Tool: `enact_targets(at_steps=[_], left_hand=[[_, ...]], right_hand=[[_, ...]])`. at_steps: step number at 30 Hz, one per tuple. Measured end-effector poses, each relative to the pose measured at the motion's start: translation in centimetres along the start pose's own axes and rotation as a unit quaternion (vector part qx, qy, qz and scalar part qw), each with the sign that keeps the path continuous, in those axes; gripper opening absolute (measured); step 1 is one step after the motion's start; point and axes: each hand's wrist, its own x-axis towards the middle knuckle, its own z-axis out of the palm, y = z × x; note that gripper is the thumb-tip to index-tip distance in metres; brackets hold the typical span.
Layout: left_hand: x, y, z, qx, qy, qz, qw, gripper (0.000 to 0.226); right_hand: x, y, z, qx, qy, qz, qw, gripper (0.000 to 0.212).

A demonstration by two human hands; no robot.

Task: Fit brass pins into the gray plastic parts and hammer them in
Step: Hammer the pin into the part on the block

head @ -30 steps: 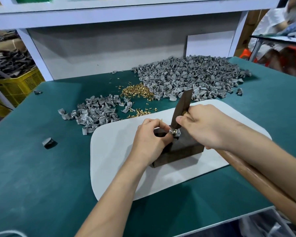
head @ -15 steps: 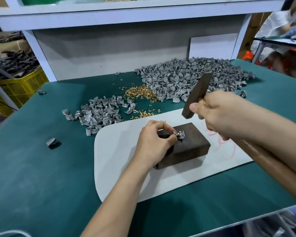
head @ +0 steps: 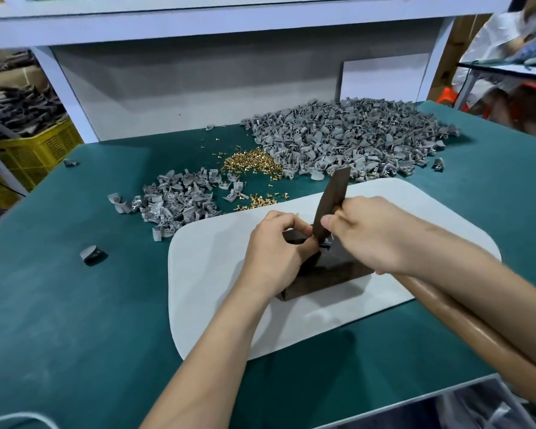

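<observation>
My left hand (head: 274,246) pinches a small gray plastic part on top of a dark metal block (head: 328,274); the part is almost hidden by my fingers and the hammer. My right hand (head: 372,233) grips a hammer close to its dark head (head: 331,202), which is down on the part. The wooden handle (head: 464,329) runs back under my right forearm. A pile of brass pins (head: 251,164) lies beyond the block. A large heap of gray parts (head: 347,134) sits at the back right, a smaller heap (head: 176,202) at the left.
The block stands on a white mat (head: 217,289) on the green table (head: 74,305). Single gray parts lie at the left (head: 91,253) and far left (head: 70,162). A yellow crate (head: 28,150) stands off the table's left side. Another person sits at the far right (head: 508,41).
The hammer head was down on the part, rose up and to the right, and has come down on the part again. My left hand kept its hold on the block.
</observation>
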Motion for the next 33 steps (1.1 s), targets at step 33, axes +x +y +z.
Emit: enact_targets(at_steps=[33], left_hand=[[0.2, -0.1, 0.0, -0.064, 0.005, -0.086, 0.994, 0.007]], right_hand=[[1.3, 2.7, -0.2, 0.273, 0.015, 0.035, 0.961, 0.037]])
